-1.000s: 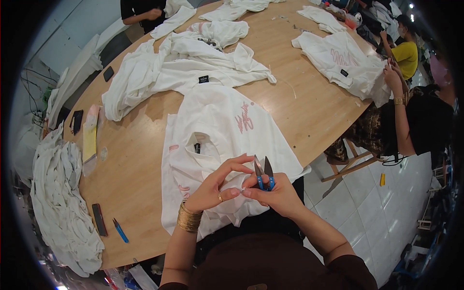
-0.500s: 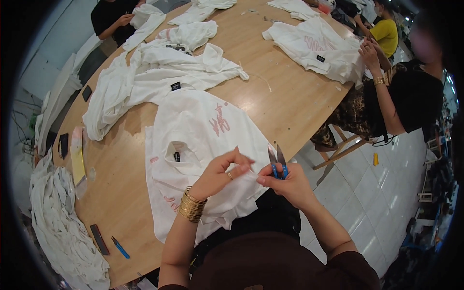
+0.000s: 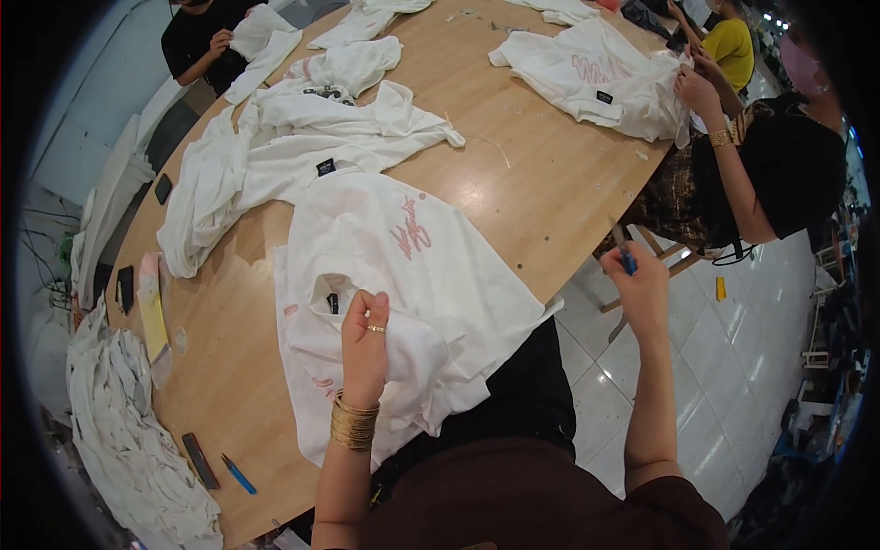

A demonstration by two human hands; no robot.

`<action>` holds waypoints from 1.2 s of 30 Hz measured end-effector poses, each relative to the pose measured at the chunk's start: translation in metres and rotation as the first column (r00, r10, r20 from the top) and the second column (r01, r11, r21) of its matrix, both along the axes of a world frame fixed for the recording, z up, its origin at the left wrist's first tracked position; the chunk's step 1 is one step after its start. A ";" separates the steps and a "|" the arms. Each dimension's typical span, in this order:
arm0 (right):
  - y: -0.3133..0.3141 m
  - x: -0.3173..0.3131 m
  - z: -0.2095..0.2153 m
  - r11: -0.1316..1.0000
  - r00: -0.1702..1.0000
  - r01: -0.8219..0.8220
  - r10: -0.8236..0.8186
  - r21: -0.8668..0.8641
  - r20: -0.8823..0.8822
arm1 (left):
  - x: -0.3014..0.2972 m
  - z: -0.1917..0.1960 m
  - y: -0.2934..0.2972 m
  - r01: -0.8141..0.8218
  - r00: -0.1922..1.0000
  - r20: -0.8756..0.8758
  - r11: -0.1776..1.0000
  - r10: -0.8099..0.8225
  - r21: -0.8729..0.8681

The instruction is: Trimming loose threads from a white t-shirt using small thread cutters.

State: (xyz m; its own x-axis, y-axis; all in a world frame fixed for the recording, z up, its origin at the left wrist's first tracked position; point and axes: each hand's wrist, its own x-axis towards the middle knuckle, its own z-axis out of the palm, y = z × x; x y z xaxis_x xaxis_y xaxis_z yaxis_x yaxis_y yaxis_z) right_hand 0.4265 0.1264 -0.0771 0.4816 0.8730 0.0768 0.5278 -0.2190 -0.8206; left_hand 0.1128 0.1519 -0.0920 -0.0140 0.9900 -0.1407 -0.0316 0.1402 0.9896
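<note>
A white shirt (image 3: 486, 293) with pink lettering lies at the table's near edge, its collar (image 3: 328, 295) toward me and part of it hanging over the edge. My left hand (image 3: 365, 353), with gold bangles at the wrist, is closed on the shirt's fabric just right of the collar. The cloth bunches and drapes beside its fingers. Out to the right, past the table edge and apart from the shirt, my right hand (image 3: 642, 289) grips blue-handled thread snips (image 3: 627, 258), blades pointing up and away. Its fingers partly cover the handles.
More white garments (image 3: 312, 137) are heaped farther back on the wooden table (image 3: 229, 367). At left lie a white cloth pile (image 3: 128, 412), another blue snips (image 3: 238, 474) and a dark bar-shaped object (image 3: 200, 461). A person at right (image 3: 788, 174) handles a white shirt (image 3: 596, 82); others work behind.
My hands have separated: the right hand swung right and up with the snips, off the shirt. My left hand moved left toward the collar, bunching cloth.
</note>
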 end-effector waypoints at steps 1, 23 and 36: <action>-0.001 0.007 -0.004 0.998 0.979 0.002 0.010 -0.061 0.202 | -0.004 0.000 -0.002 -0.030 1.000 -0.005 0.999 0.030 -0.013; 0.001 -0.168 -0.020 0.777 0.600 -0.629 0.507 0.027 -0.618 | -0.022 0.019 -0.023 0.104 0.994 0.044 0.994 -0.103 -0.035; 0.003 -0.154 0.005 0.714 0.457 -0.698 0.493 0.044 -0.741 | -0.015 0.019 -0.038 -0.112 0.988 0.084 0.981 0.126 -0.157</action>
